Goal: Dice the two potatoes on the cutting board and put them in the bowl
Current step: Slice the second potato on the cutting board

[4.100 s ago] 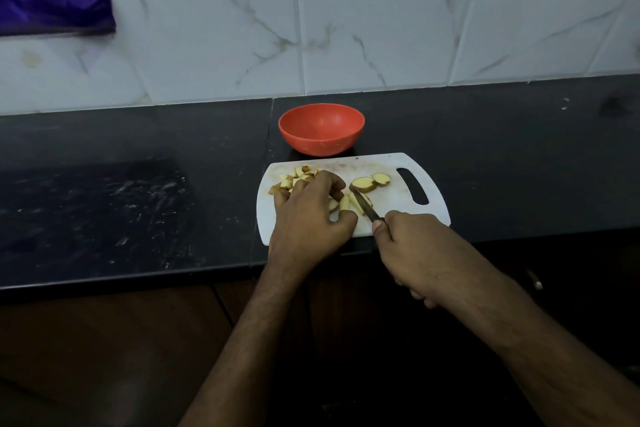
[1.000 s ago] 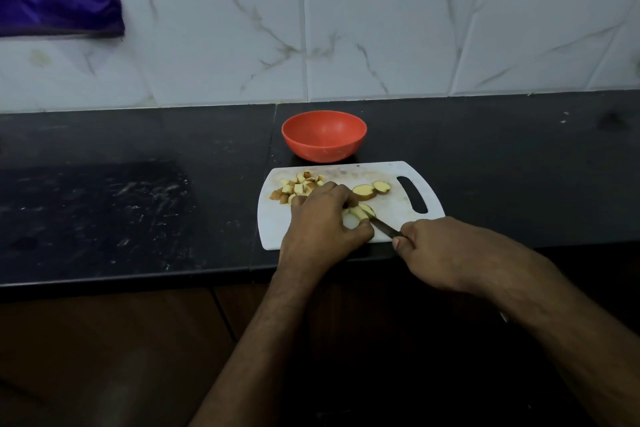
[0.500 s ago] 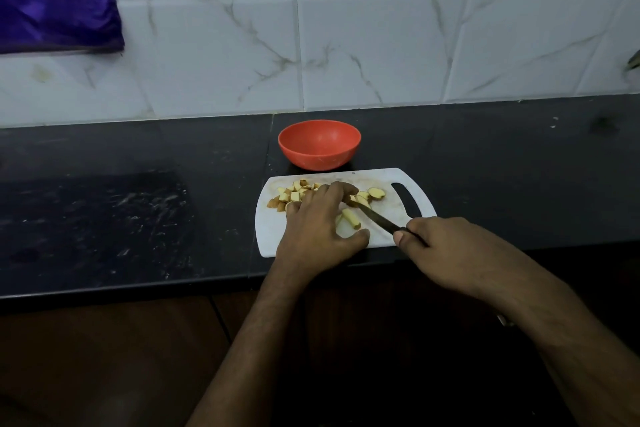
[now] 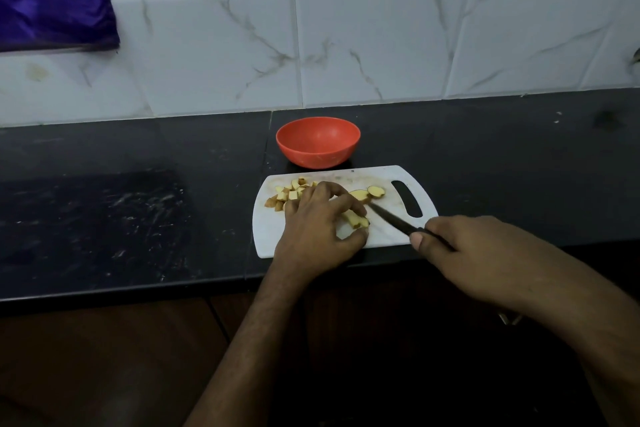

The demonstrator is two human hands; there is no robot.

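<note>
The left hand lies palm down on the board, its fingers curled over potato strips — the index finger arches across them and the thumb tip touches the board just below, so the strips sit pinched in the gap between thumb and fingers. Beyond the knuckles, on the far left of the board, lies a heap of dice, some pieces touching the fingertips. Just past the index finger, to its right, two slices with brown skin lie flat and uncut.

The right hand grips the knife by its handle, fingers wrapped round it and the thumb laid along the top. The dark blade runs up and left from that fist, its tip near the left index finger and just below the slices; whether the edge touches the board I cannot tell. The board's handle slot lies just beyond the blade.

The bowl — red — stands on the counter right behind the board, well beyond both hands.
</note>
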